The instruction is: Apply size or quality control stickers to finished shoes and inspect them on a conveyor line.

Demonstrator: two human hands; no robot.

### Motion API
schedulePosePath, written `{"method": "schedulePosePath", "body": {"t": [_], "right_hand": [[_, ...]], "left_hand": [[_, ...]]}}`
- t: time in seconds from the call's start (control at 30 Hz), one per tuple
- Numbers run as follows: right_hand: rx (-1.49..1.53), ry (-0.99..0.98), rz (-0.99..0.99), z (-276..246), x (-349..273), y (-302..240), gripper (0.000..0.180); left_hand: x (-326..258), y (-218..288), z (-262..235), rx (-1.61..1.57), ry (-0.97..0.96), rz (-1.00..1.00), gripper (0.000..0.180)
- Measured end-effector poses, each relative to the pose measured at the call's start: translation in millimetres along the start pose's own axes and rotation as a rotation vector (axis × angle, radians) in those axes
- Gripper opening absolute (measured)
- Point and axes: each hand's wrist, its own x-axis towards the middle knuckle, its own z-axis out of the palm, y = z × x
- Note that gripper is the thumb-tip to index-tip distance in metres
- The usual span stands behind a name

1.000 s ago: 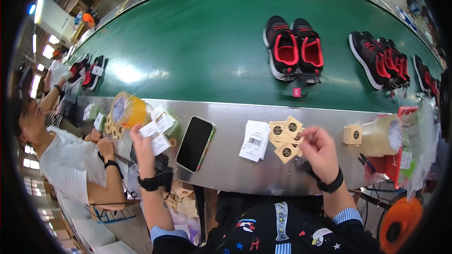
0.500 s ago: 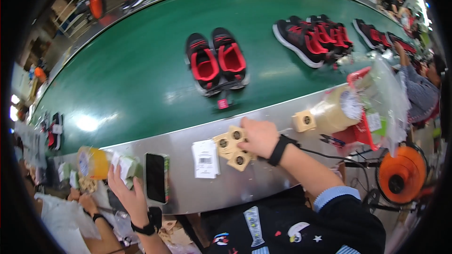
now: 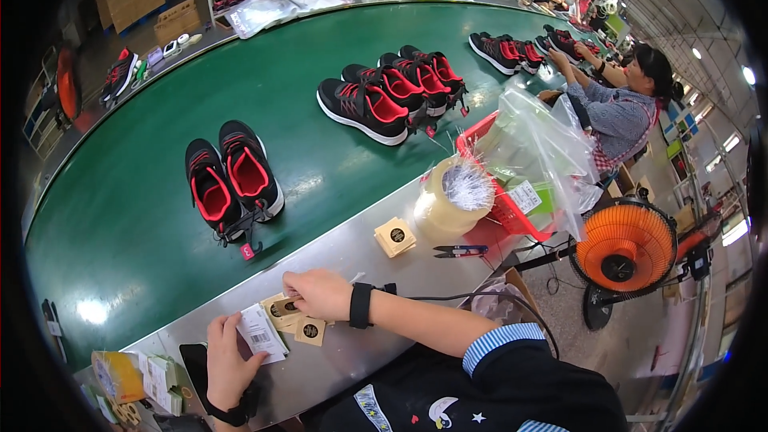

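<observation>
My left hand (image 3: 230,364) has its thumb and fingers at the edges of a stack of white barcode labels (image 3: 262,331) on the metal ledge. Directly right of it, my right hand (image 3: 322,294) is closed in a pinch over loose kraft-brown cards (image 3: 310,331), which bear dark round prints. Its fingertips partly hide what they grip. Beyond my hands, a pair of black-and-red sneakers (image 3: 232,180) stands on the green belt with a small pink tag (image 3: 247,251) hanging off the heels. A stack of kraft cards (image 3: 395,237) lies farther right.
A tape roll holding clear fasteners (image 3: 454,198), thread snips (image 3: 461,251) and a red basket (image 3: 512,212) of plastic bags occupy the right. An orange fan (image 3: 624,244) stands beyond. More sneakers (image 3: 392,96) sit on the belt (image 3: 120,192). A phone (image 3: 194,368) lies at left. Co-workers (image 3: 616,112) sit nearby.
My left hand has moved right from beside the phone to the white labels. My right hand stays over the kraft cards. The view has swung right, bringing the fan and a co-worker into fuller sight.
</observation>
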Motion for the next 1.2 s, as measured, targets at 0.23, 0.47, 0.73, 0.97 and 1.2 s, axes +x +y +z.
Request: {"method": "schedulePosePath", "body": {"t": [0.23, 0.47, 0.73, 0.97, 1.2], "right_hand": [[0.255, 0.074, -0.038, -19, -2, 2, 0.018], [0.318, -0.022, -0.038, -26, -4, -10, 0.021], [0.326, -0.02, -0.042, -20, -5, -6, 0.022], [0.483, -0.042, -0.012, -22, -2, -10, 0.021], [0.684, -0.106, -0.107, -22, -9, -30, 0.019]], "left_hand": [[6, -4, 11, -0.234, 0.251, 0.01, 0.032], [11, -2, 18, -0.632, 0.212, -0.169, 0.01], [12, -10, 21, -0.532, 0.249, -0.189, 0.007], [13, -8, 17, -0.692, 0.263, -0.087, 0.005], [13, 39, 22, -1.067, 0.103, -0.032, 0.005]]}}
